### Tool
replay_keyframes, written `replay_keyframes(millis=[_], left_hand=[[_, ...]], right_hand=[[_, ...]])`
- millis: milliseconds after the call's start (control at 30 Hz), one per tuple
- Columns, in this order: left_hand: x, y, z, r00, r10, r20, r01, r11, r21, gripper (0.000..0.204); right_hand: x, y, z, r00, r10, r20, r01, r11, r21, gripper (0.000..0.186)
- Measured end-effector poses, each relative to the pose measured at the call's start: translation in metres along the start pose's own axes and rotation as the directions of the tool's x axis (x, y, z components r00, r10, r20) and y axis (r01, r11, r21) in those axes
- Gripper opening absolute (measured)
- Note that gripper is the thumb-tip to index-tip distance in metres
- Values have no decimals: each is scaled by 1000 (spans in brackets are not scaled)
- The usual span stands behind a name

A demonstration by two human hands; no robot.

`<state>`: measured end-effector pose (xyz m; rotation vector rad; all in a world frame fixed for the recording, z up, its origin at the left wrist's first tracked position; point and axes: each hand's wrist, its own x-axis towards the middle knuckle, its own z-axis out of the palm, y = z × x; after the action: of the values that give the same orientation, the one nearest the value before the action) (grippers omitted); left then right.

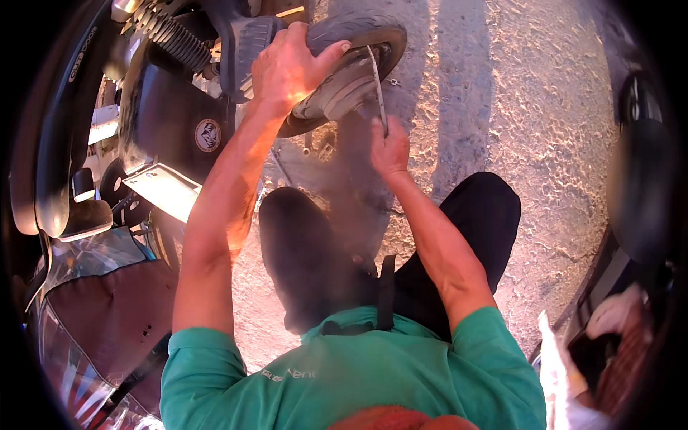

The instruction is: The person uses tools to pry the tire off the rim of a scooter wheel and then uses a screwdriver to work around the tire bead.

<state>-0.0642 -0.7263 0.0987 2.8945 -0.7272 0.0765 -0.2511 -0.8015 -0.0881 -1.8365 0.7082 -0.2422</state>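
Observation:
My left hand [287, 72] grips the top of a black scooter tyre [358, 29] at the upper middle, thumb lying over the rubber. My right hand [389, 147] is closed round the lower end of a thin metal bar [378, 86], whose upper tip meets the inner edge of the tyre at the wheel [337, 97]. Left of the wheel are a coil shock absorber [168, 39], a black body panel [172, 107] with a round emblem and a pale plate [161, 188].
Small metal tools [319, 150] lie on rough sunlit concrete [545, 179] below the wheel. A dark vehicle part [638, 186] borders the right side. Another person's hand [609, 315] and sleeve show at lower right. A dark bag [107, 322] with clear plastic is at lower left.

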Motion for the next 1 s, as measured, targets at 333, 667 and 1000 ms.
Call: replay_keyframes(millis=[333,667,1000], left_hand=[[60,23,-5,958,-245,151,230,967,110,99],[51,48,-28,946,-305,110,311,950,-37,78],[64,13,0,986,-158,58,156,987,41,90]], right_hand=[[50,-20,-10,979,-116,-169,133,987,90,41],[93,39,19,973,-174,-154,205,954,218,38],[108,55,49,962,14,-274,71,952,299,40]])
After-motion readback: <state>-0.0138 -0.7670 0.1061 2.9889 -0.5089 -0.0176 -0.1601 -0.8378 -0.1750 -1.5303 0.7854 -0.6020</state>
